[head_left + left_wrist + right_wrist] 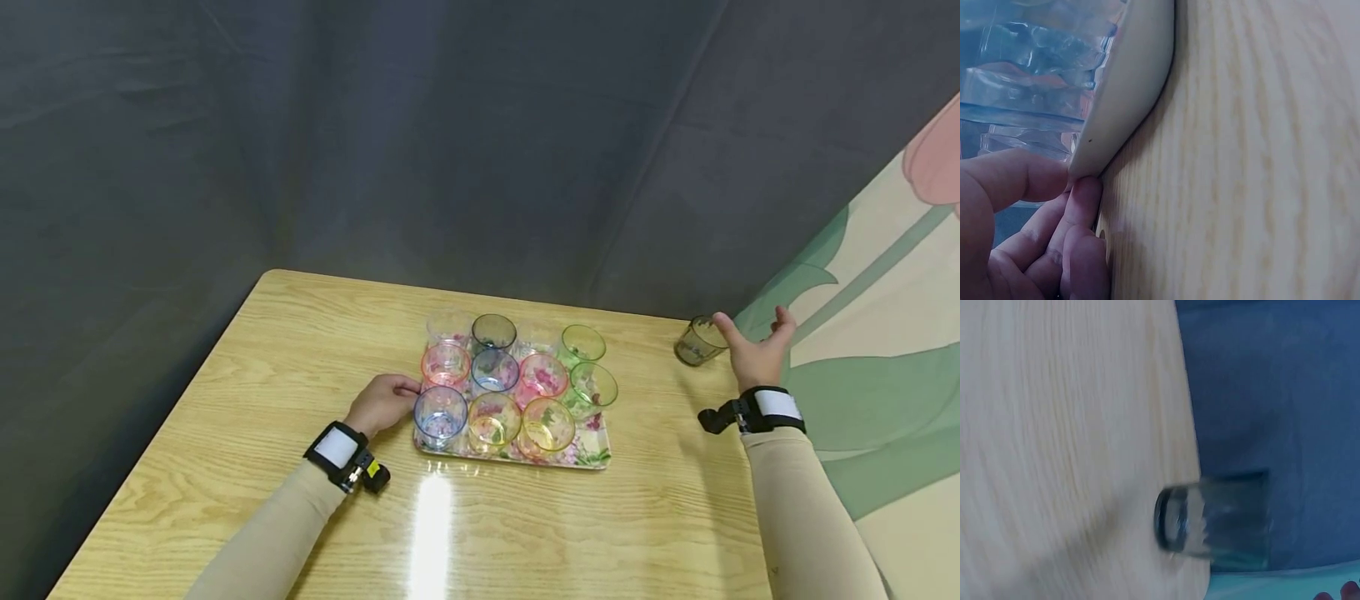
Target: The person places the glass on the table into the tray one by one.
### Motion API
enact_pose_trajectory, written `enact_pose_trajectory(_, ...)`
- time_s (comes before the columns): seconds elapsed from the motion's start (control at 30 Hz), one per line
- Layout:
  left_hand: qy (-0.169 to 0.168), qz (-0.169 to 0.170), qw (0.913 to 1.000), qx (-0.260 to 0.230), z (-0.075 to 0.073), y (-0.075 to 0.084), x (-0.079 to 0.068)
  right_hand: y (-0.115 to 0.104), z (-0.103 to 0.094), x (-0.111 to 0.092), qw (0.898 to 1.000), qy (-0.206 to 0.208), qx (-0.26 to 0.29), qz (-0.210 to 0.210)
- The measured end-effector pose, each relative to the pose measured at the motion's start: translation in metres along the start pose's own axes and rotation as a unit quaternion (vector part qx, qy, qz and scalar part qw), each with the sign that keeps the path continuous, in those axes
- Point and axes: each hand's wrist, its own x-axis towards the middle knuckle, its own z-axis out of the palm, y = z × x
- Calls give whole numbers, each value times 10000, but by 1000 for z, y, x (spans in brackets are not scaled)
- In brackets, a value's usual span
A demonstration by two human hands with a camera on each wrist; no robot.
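My left hand [384,403] grips the left edge of a floral tray [592,450]. In the left wrist view its thumb and fingers [1088,200] pinch the tray's pale rim near a corner. Several clear tumblers stand on the tray, among them a blue one [440,417], a yellow one [494,423], a pink one [543,377] and a green one [592,387]. Beside a dark grey-green glass [700,341] at the table's far right, my right hand [757,358] has thumb and fingers spread. The right wrist view shows this glass [1216,519] standing by the table edge.
The wooden table [300,358] has its back edge against a dark curtain [450,150]. A cloth with large flower prints [885,358] hangs at the right, close to the right arm. Bare wood lies between the tray and the lone glass.
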Motion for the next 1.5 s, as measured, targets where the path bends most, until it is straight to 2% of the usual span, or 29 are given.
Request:
enact_pose_trajectory(0.23,-30,34,10000,-53,1,-1,0,10,-3,15,9990,-277,-228,250)
enact_pose_trajectory(0.47,8,33,10000,67,1,-1,0,27,1,23,9925,-625,-902,539)
enact_pose_trajectory(0.7,31,7,10000,60,-2,-1,0,44,6,25,9807,-1378,-1159,757)
enact_pose_trajectory(0.9,88,17,9999,64,0,-1,0,49,12,26,9772,-1468,-1215,931)
enact_pose_trajectory(1.07,94,-4,10000,32,1,1,-2,47,16,25,9790,-1396,-1146,948)
enact_pose_trajectory(1.33,82,20,10000,15,2,0,0,43,11,20,9741,-1450,-1461,931)
enact_pose_trajectory(1.5,101,-10,9999,0,2,0,0,43,10,16,9746,-1255,-1630,884)
